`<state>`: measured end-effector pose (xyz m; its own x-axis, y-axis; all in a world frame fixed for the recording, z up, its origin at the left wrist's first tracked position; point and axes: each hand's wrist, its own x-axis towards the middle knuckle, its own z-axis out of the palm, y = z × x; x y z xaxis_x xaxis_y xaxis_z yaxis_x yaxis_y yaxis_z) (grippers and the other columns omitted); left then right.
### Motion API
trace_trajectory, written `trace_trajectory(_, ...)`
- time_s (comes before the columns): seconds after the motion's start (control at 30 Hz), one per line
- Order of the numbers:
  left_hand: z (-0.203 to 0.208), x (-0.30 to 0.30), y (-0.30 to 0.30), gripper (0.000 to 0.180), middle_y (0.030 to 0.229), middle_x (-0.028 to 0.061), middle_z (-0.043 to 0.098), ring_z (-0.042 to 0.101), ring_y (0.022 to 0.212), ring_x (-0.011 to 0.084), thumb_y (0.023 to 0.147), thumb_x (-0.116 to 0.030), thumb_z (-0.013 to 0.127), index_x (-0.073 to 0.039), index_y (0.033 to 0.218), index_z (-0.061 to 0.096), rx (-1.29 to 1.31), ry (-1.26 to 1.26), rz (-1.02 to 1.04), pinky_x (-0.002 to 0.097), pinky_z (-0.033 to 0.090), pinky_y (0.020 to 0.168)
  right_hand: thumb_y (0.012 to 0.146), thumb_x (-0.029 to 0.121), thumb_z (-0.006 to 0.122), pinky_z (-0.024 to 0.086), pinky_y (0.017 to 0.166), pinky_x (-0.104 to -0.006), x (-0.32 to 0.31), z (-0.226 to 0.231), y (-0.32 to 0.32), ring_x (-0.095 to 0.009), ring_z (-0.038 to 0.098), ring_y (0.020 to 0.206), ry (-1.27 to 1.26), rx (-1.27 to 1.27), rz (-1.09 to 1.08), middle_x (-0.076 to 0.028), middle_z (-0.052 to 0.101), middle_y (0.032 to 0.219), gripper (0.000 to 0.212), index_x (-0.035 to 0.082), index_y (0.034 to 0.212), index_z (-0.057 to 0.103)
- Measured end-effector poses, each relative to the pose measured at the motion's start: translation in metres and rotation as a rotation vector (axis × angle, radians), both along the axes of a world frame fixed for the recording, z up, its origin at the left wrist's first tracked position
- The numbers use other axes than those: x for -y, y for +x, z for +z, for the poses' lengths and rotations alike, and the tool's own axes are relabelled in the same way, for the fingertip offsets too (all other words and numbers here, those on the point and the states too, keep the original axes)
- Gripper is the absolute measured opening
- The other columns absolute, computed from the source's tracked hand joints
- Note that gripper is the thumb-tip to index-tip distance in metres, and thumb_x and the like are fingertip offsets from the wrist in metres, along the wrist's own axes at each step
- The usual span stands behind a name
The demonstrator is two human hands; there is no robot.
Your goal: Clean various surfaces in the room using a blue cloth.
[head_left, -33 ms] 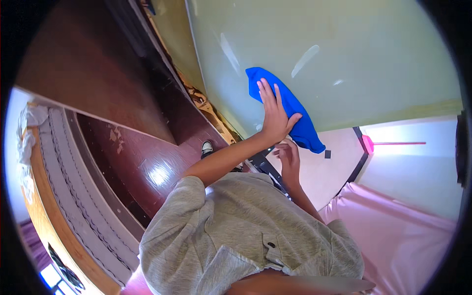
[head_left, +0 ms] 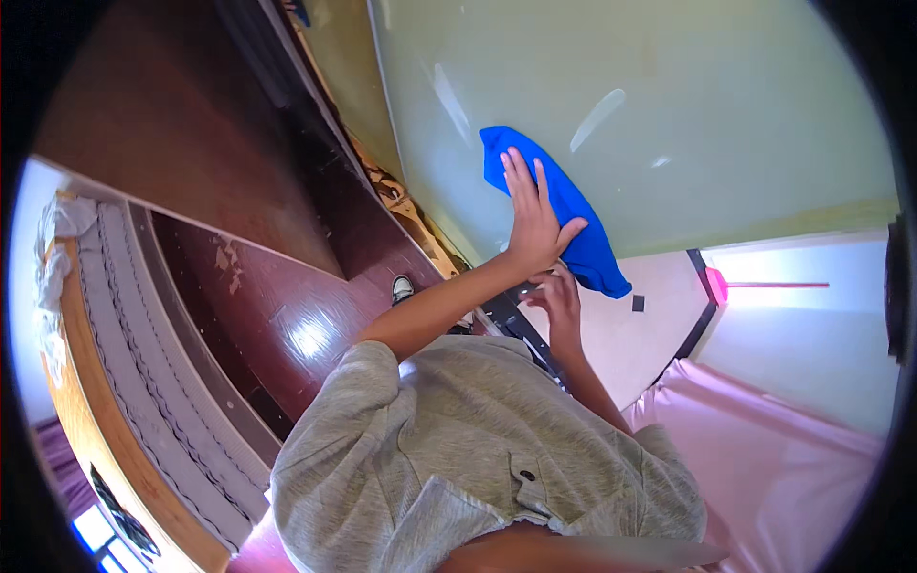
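My left hand (head_left: 537, 215) lies flat on a blue cloth (head_left: 594, 250), fingers stretched out and thumb apart. The cloth is long and creased, and it rests against a large pale green panel (head_left: 707, 86) with white streaks on it. Part of the cloth is hidden beneath the palm. Just below the left wrist is my right hand (head_left: 564, 304), its fingers loosely bent and somewhat apart. Nothing shows in it, and it appears to be off the cloth.
A dark reddish-brown wooden panel (head_left: 181, 124) stands at left, above a shiny maroon floor (head_left: 277, 315). A quilted grey mattress edge (head_left: 162, 382) with a wooden frame lies far left. Pink fabric (head_left: 764, 449) spreads at lower right, near a pink stick (head_left: 778, 285).
My right hand has shifted slightly, with its fingers a little more spread. The left hand stays on the cloth. The view has moved a little.
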<state>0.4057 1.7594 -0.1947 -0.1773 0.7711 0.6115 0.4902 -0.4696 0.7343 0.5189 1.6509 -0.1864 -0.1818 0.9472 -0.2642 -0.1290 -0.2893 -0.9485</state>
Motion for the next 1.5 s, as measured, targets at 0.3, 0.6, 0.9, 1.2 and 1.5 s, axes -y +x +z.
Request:
trace_trajectory(0.3, 0.032, -0.127, -0.184, 0.099, 0.149, 0.0311, -0.006, -0.001, 0.139, 0.0457, 0.083, -0.045, 0.062, 0.006, 0.144, 0.002, -0.099, 0.055, 0.135, 0.0490, 0.009, 0.113, 0.091, 0.034, 0.055, 0.044, 0.086, -0.0336, -0.179, 0.021, -0.146, -0.022, 0.056, 0.097, -0.489, -1.089, 0.194, -0.011, 0.057, 0.111, 0.049, -0.005, 0.119, 0.049)
trace_trajectory(0.6, 0.009, -0.116, -0.180, 0.091, 0.150, 0.0295, -0.004, -0.003, 0.141, 0.0408, 0.084, -0.035, 0.063, 0.001, 0.146, 0.007, 0.017, 0.054, 0.037, 0.0462, 0.008, 0.113, 0.088, 0.014, 0.056, 0.041, 0.076, -0.0285, -0.176, 0.018, -0.146, -0.012, 0.057, 0.080, -0.673, -1.356, 0.044, -0.008, 0.059, 0.102, 0.026, 0.001, 0.111, 0.054)
trace_trajectory(0.9, -0.026, 0.010, -0.047, 0.069, 0.146, 0.0364, -0.009, -0.009, 0.137, 0.0501, 0.093, -0.028, 0.045, 0.007, 0.142, 0.011, 0.009, 0.014, -0.302, 0.0540, 0.003, 0.110, 0.088, 0.009, 0.059, 0.048, 0.071, -0.0278, -0.045, 0.003, 0.009, -0.012, 0.061, 0.080, -0.684, -1.103, -0.337, -0.008, 0.064, 0.105, 0.027, 0.005, 0.114, 0.056)
trace_trajectory(1.2, 0.001, -0.134, -0.185, 0.062, 0.151, 0.0261, 0.000, -0.002, 0.141, 0.0396, 0.099, -0.028, 0.033, 0.004, 0.145, 0.008, 0.285, -0.046, 0.106, 0.0444, 0.004, 0.114, 0.087, 0.001, 0.056, 0.045, 0.078, -0.0305, -0.191, -0.028, -0.146, -0.015, 0.061, 0.085, -0.901, -1.241, -0.141, -0.009, 0.062, 0.096, 0.026, 0.001, 0.113, 0.053)
trace_trajectory(1.5, -0.039, -0.111, -0.165, 0.068, 0.151, 0.0254, -0.009, -0.006, 0.141, 0.0358, 0.099, -0.040, 0.032, -0.002, 0.147, 0.003, 0.419, -0.217, 0.107, 0.0422, 0.001, 0.114, 0.088, 0.000, 0.054, 0.048, 0.074, -0.0321, -0.171, -0.059, -0.133, -0.019, 0.057, 0.079, -0.875, -1.376, -0.195, -0.011, 0.058, 0.087, 0.011, -0.004, 0.098, 0.052)
